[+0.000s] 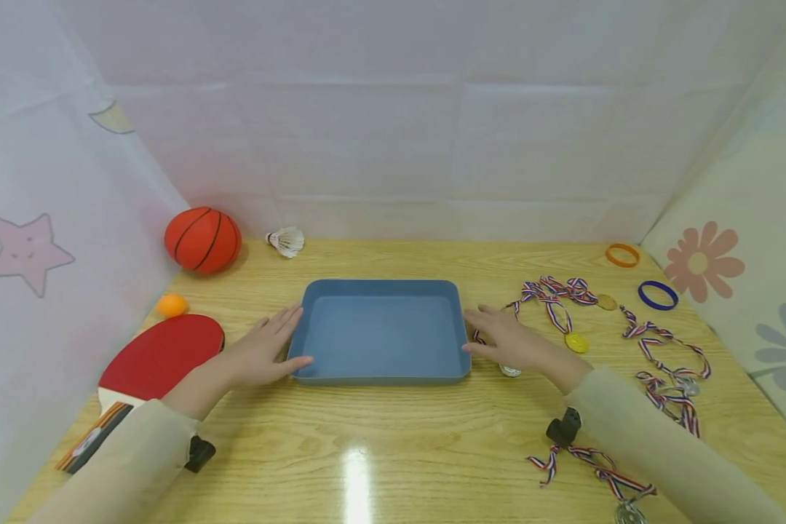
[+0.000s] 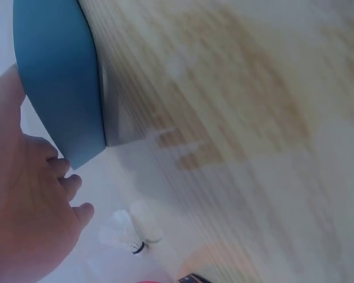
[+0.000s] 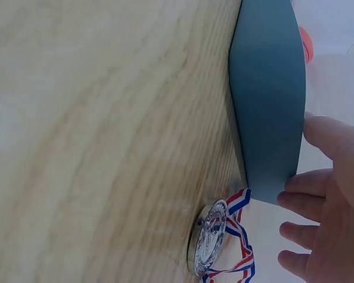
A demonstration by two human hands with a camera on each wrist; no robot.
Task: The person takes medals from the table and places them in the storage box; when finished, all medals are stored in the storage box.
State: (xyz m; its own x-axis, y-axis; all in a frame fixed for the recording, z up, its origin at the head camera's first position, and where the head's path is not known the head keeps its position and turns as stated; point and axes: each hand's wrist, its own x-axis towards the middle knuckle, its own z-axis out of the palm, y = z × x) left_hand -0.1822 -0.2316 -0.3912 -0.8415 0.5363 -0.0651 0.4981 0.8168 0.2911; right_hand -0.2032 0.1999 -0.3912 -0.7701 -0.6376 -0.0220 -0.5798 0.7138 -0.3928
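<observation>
Fingers (image 1: 287,320) of the left hand (image 1: 258,354) lie straight and flat on the desk (image 1: 393,451), thumb at the tray's (image 1: 381,331) near-left corner; fingers (image 1: 481,318) of the right hand (image 1: 514,346) lie likewise straight against the tray's right wall, gripping nothing, though whether they press it or merely touch is hard to tell. Tray sits mid-desk between both hands, long axis running left to right, each hand at one short end and about equally near. A silver medal (image 3: 209,239) lies just beside the right hand; more medals (image 1: 576,340) trail rightward; paddle (image 1: 160,356), small orange ball (image 1: 172,305), basketball (image 1: 202,239) and shuttlecock (image 1: 287,241) lie left; two bands (image 1: 658,295) far right.
</observation>
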